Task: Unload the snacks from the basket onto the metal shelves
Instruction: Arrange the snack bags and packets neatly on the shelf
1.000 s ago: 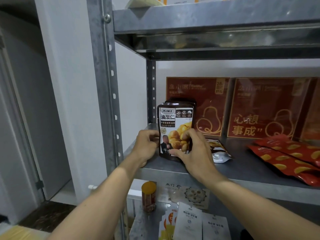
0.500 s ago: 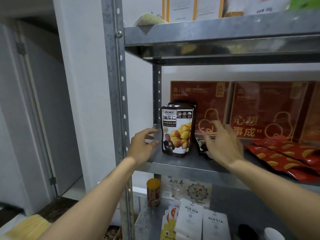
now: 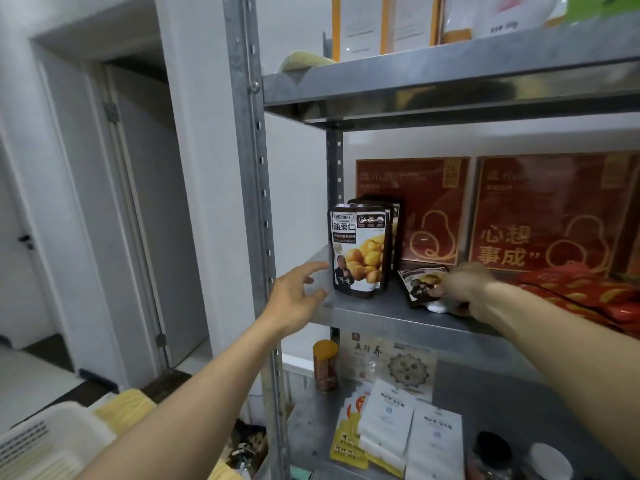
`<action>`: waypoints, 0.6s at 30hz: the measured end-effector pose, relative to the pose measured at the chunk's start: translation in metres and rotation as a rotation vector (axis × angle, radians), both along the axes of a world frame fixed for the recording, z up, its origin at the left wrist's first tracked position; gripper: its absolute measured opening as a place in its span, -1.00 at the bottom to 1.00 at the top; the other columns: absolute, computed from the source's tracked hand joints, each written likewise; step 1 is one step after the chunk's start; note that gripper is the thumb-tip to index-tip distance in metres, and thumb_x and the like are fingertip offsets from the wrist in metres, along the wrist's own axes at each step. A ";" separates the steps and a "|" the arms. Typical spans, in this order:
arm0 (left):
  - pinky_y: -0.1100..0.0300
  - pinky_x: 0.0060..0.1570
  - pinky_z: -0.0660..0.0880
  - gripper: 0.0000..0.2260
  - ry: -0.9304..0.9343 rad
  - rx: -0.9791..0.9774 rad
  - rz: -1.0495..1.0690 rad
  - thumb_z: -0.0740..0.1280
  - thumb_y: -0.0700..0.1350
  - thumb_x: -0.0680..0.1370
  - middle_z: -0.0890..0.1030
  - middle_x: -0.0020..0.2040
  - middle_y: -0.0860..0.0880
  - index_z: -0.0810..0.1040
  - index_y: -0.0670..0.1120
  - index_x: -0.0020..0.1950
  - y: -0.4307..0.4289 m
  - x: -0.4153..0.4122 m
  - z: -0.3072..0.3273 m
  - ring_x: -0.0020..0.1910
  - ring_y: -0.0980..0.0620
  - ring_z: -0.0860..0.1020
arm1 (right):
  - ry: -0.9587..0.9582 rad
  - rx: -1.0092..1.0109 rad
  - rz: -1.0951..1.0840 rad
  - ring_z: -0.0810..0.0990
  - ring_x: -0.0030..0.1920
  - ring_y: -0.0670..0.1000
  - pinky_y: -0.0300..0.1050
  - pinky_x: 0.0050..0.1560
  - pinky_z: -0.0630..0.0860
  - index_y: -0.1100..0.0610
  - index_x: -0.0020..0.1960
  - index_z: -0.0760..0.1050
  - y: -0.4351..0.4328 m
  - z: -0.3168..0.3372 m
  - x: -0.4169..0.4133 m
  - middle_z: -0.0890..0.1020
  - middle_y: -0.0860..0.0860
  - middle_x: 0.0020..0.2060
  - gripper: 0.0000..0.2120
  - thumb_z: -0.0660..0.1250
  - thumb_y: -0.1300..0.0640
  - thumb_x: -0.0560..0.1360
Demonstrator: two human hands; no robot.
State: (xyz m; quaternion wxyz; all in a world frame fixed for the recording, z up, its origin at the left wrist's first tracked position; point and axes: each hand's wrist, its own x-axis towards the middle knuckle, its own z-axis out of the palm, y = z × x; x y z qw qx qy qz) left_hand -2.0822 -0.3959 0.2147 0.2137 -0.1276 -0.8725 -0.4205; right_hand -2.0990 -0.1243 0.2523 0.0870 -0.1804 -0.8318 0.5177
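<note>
Upright chestnut snack pouches (image 3: pixel 360 251), dark with yellow nuts printed, stand in a row at the left end of the middle metal shelf (image 3: pixel 367 311). My left hand (image 3: pixel 298 296) hovers open just left of them, fingers spread, touching nothing. Another chestnut pouch (image 3: pixel 417 282) lies flat on the shelf to the right of the row. My right hand (image 3: pixel 464 289) grips this flat pouch at its right edge. The white basket (image 3: pixel 45 441) shows at the bottom left corner, below my left arm.
Red gift boxes (image 3: pixel 412 209) lean against the back wall, and red snack bags (image 3: pixel 595 292) lie at the shelf's right. The upper shelf (image 3: pixel 450 84) holds boxes. The lower shelf (image 3: pixel 311 420) carries white and yellow packets and an orange-lidded jar (image 3: pixel 325 365). A steel upright (image 3: pixel 252 202) stands left.
Both hands let go of the upright front pouch. My left hand drew back to the left, open. My right hand moved right and down onto the flat pouch and took hold of it.
</note>
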 end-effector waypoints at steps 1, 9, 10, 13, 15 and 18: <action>0.19 0.10 0.43 -0.63 0.004 0.002 0.001 0.36 -0.14 0.55 0.52 0.26 0.10 0.49 0.11 0.34 0.003 0.004 0.001 0.15 0.14 0.47 | 0.007 -0.007 -0.023 0.54 -0.24 0.12 -0.06 -0.23 0.46 0.26 -0.18 0.50 0.002 -0.001 0.000 0.56 0.17 -0.29 -0.80 0.52 0.39 0.35; 0.49 -0.16 0.42 -0.65 -0.020 0.153 -0.130 0.38 -0.12 0.57 0.60 0.11 0.03 0.50 0.02 0.35 0.042 0.021 0.012 0.06 0.11 0.53 | 0.496 -0.187 -0.282 0.52 0.00 0.10 -0.13 -0.01 0.41 0.08 -0.08 0.46 -0.010 -0.011 0.043 0.54 0.01 -0.04 -0.75 0.52 0.24 0.40; 0.52 -0.17 0.43 -0.65 -0.030 0.227 -0.182 0.39 -0.12 0.56 0.62 0.09 0.03 0.50 0.00 0.34 0.048 0.021 0.014 0.04 0.13 0.55 | 0.588 -0.210 -0.227 0.54 0.02 0.08 -0.16 0.00 0.39 0.07 -0.13 0.43 -0.017 -0.009 0.050 0.55 -0.02 -0.06 -0.72 0.54 0.26 0.38; 0.50 -0.19 0.46 -0.67 -0.073 0.404 -0.306 0.40 -0.07 0.55 0.66 0.01 0.07 0.47 0.10 0.29 0.059 0.017 0.021 -0.06 0.27 0.62 | 0.688 -0.146 -0.067 0.51 -0.11 -0.05 -0.21 -0.11 0.33 0.05 -0.19 0.39 -0.048 -0.001 0.067 0.53 -0.11 -0.18 -0.64 0.59 0.24 0.32; 0.42 -0.18 0.52 -0.73 -0.070 0.471 -0.341 0.39 -0.11 0.56 0.67 0.01 0.09 0.49 0.11 0.22 0.060 0.012 0.021 -0.07 0.27 0.64 | 0.676 -0.092 0.016 0.44 -0.22 -0.15 -0.24 -0.26 0.31 0.08 -0.18 0.38 -0.071 -0.002 0.066 0.50 -0.13 -0.24 -0.62 0.60 0.22 0.28; 0.22 0.02 0.57 -0.70 -0.055 0.497 -0.344 0.39 -0.21 0.56 0.68 0.09 -0.01 0.50 -0.05 0.27 0.046 0.004 0.014 0.07 0.09 0.65 | 0.623 -0.110 0.048 0.44 -0.29 -0.13 -0.30 -0.31 0.35 0.04 -0.22 0.33 -0.093 -0.008 0.058 0.52 -0.07 -0.26 -0.54 0.64 0.20 0.23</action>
